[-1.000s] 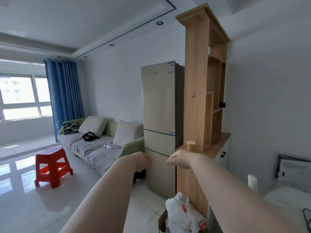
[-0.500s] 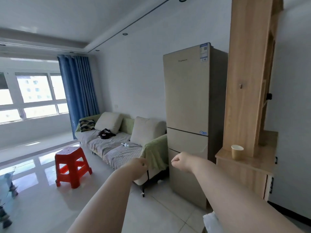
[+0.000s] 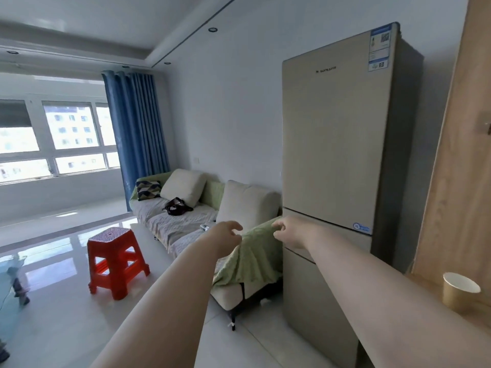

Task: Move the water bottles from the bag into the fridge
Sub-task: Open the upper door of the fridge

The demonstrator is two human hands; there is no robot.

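Note:
A tall beige fridge point(image 3: 334, 144) stands at the right with all its doors closed. Both my arms reach forward at chest height. My left hand point(image 3: 224, 239) hovers in front of the sofa, its fingers loosely curled and holding nothing. My right hand point(image 3: 288, 232) is at the fridge's left edge, level with the seam under the top door, fingers curled and empty. A small bottle-like thing point(image 3: 205, 227) lies on the sofa seat just behind my left hand. The bag is out of view.
A sofa point(image 3: 186, 221) with cushions and a green throw stands against the wall left of the fridge. A red plastic stool point(image 3: 115, 258) is on the glossy floor. A paper cup point(image 3: 459, 289) sits on a wooden cabinet point(image 3: 457, 181) at the right.
My view has swung left and closer to the fridge; the bag at the bottom has left the frame. Both hands, earlier fists, have loosened their fingers and moved toward the fridge's left edge.

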